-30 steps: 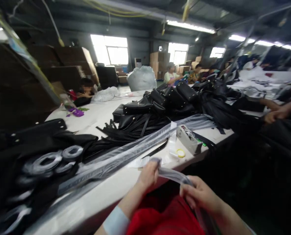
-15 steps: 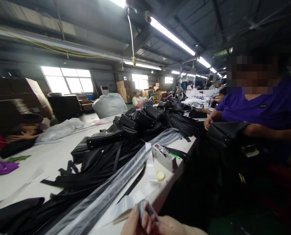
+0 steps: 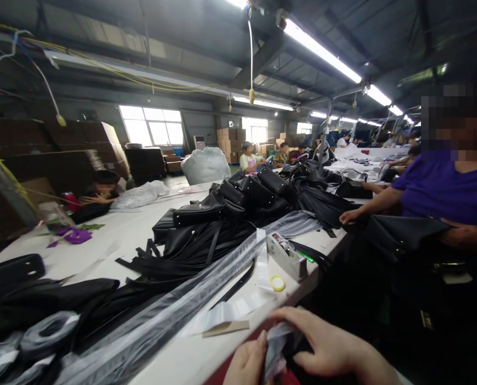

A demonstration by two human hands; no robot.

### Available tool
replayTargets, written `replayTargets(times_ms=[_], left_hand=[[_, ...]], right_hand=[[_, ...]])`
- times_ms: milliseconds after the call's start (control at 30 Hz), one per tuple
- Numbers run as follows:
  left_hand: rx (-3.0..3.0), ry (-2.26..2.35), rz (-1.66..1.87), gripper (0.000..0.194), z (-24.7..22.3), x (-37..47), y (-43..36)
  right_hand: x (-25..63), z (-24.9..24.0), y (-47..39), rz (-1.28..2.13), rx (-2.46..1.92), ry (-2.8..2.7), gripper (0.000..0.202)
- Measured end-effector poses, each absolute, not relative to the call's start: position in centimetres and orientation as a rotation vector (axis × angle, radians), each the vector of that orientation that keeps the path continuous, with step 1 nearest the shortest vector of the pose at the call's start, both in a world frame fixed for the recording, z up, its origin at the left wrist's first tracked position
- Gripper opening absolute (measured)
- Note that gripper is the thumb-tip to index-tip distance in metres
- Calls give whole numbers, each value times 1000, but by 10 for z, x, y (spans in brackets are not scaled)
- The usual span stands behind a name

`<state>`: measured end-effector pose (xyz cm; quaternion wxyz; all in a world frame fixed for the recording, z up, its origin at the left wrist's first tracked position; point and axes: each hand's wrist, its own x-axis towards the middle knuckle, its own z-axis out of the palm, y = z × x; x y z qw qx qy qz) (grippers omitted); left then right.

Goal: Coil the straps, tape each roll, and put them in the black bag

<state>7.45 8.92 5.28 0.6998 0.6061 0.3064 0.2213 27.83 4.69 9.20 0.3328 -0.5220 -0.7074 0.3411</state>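
Note:
Low in the view, my left hand (image 3: 245, 362) pinches a crumpled piece of greyish clear plastic (image 3: 276, 345) between thumb and fingers. My right hand (image 3: 329, 341) curls round the other side of the same plastic, its fingertips partly hidden behind it. Whatever the plastic may wrap cannot be made out. Just beyond my hands, a brown card strip (image 3: 225, 328) and a whitish plastic strip (image 3: 232, 310) lie on the white table (image 3: 172, 357). Farther up the table edge are a yellow tape ring (image 3: 277, 283) and a tape dispenser (image 3: 286, 255).
Black bags (image 3: 238, 195) and black straps (image 3: 202, 248) are piled mid-table. Long clear plastic sleeves (image 3: 174, 305) run alongside. Plastic-wrapped coils (image 3: 49, 334) lie at lower left. A person in purple (image 3: 455, 187) stands at right with a black bag (image 3: 407, 232); other people sit farther back.
My view has swung left, bringing the coils into sight. My hands have drawn apart, the right one now higher, still on the plastic. The person in purple has one hand stretched towards the straps.

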Motion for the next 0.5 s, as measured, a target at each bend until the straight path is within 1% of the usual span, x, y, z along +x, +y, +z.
replayTargets(times_ms=[33, 67, 100, 200, 233, 267, 300, 367, 400, 433, 500], left_hand=[[1251, 638, 488, 70, 66, 74, 87], [1178, 619, 537, 69, 78, 73, 87], [1135, 623, 646, 66, 87, 72, 87], [1216, 725, 1190, 51, 95, 60, 98], [1355, 758, 1328, 49, 91, 54, 103], [1555, 771, 1369, 50, 85, 48, 108], [1773, 767, 1323, 52, 79, 42, 112], [2106, 759, 1056, 50, 68, 32, 116], [2183, 788, 915, 48, 65, 29, 117], [2199, 848, 797, 48, 64, 27, 116], [2049, 945, 582, 59, 69, 26, 115]], right_hand=[[264, 84, 46, 975, -1323, -1818, 52], [248, 74, 46, 1067, -1291, -1752, 35], [233, 63, 45, 1160, -1268, -1678, 28], [208, 42, 43, 1524, -1179, -1660, 39], [209, 42, 43, 1640, -1130, -1701, 39], [215, 47, 43, 1731, -1085, -1725, 41], [225, 55, 45, 1786, -1046, -1732, 44], [250, 74, 54, 1752, -1034, -1722, 49], [262, 83, 61, 1670, -1072, -1742, 48], [273, 89, 68, 1542, -1147, -1777, 42], [284, 94, 82, 1231, -1313, -1881, 29]])
